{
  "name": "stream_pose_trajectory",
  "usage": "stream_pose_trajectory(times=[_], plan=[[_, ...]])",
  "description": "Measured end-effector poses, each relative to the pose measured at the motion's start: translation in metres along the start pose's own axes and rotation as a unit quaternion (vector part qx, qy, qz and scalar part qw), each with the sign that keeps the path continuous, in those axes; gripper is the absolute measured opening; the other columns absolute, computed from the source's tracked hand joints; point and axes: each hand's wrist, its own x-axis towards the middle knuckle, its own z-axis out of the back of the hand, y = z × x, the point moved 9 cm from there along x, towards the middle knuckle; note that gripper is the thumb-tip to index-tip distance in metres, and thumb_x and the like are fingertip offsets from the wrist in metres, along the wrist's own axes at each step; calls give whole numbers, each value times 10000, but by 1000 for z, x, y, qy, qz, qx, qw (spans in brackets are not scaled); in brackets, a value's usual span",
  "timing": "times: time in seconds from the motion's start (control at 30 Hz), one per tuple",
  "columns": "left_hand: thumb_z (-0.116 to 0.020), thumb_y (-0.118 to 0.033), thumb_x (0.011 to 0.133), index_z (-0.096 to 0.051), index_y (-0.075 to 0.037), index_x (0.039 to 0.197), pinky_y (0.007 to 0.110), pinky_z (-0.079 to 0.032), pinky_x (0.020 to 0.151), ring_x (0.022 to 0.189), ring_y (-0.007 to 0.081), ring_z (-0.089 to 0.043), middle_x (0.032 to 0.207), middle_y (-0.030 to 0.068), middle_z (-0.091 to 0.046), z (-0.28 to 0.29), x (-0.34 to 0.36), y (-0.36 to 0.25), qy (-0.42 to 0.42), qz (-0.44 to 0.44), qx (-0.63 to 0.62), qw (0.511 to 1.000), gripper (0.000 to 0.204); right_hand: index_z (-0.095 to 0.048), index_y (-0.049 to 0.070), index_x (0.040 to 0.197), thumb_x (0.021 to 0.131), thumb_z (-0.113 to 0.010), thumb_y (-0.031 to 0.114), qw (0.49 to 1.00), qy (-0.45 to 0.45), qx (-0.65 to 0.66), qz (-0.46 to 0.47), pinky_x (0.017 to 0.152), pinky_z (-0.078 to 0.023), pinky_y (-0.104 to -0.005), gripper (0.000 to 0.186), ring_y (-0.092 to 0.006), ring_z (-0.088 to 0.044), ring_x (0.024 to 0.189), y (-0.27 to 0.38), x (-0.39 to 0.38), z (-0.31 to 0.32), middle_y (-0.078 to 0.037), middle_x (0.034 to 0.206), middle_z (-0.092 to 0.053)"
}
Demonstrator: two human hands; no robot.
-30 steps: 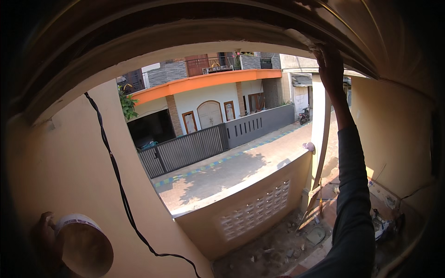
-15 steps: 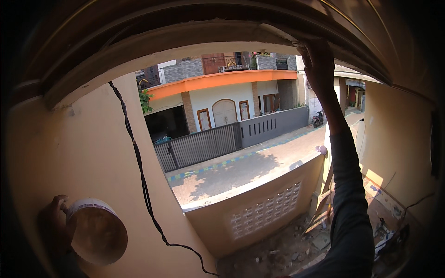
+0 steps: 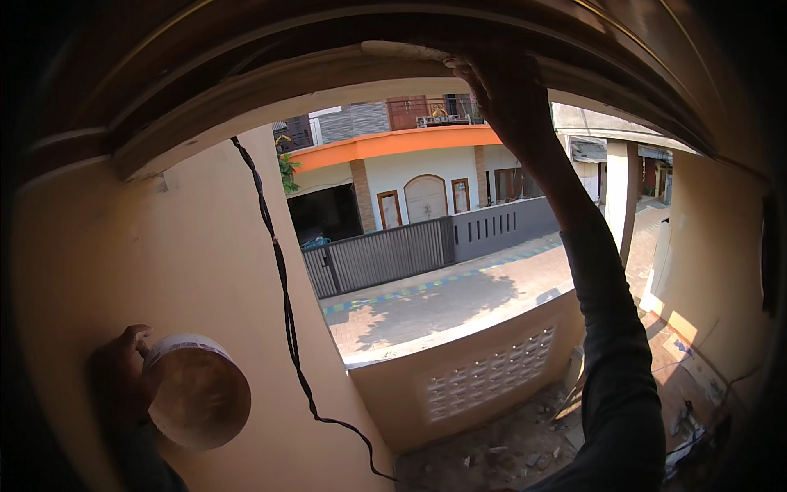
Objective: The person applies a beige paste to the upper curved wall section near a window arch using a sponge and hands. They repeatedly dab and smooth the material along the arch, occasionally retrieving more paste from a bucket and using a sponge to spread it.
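At the lower left, my left hand [image 3: 127, 373] is closed on the rim of a round tub [image 3: 201, 398], its open mouth tilted toward me. The tub has a pale outer band and a brownish inside. My right hand [image 3: 512, 94] reaches up to the underside of a wooden beam [image 3: 270, 94] overhead. Its fingers are closed around the end of a long, pale, narrow tool [image 3: 406, 52] that lies along the beam's face and points left. Shadow hides the tool's exact kind and most of the right fingers.
A twisted black cable [image 3: 287, 312] hangs down the beige wall [image 3: 205, 246] on the left. Ahead stands a low wall [image 3: 393, 402] with a perforated panel [image 3: 492, 373]. Rubble [image 3: 508, 459] covers the ground below. Beyond lie a paved street [image 3: 434, 303] and a grey gate [image 3: 393, 258].
My right hand and the pale tool have moved left along the beam. My left hand and the tub appear slightly farther right and higher. The whole view has shifted a little.
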Motion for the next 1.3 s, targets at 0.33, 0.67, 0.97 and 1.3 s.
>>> stream_pose_trajectory(times=[0.33,0.67,0.97,1.3], plan=[[-802,-195,731,-687,-50,1125,432,-558,742,787,342,-708,881,118,-733,12,1,-10,41,52,-14,998,436,-675,104,1232,947,-738,145,1000,-12,8,-16,801,-541,-436,295,-320,-637,950,-3,-37,41,-142,1051,-637],[-778,-333,797,-714,-56,1124,428,-581,702,725,300,-733,793,110,-740,4,2,-11,31,6,7,999,433,-606,130,1049,940,-715,298,980,-105,146,87,801,-565,-419,228,-242,-639,986,271,125,-35,-88,1009,-572],[-783,-315,775,-715,-56,1100,426,-578,700,719,308,-732,769,119,-734,9,0,-5,2,-10,4,1000,422,-606,130,1031,861,-716,205,986,-134,88,41,784,-570,-391,216,-242,-628,938,348,169,-68,-89,1032,-555],[-799,-320,777,-712,-51,1103,429,-575,696,713,312,-726,775,122,-734,7,-2,-3,4,4,-7,1000,431,-647,143,1019,857,-693,159,989,-115,83,35,856,-560,-388,170,-247,-658,991,272,135,-50,-79,1026,-560]])
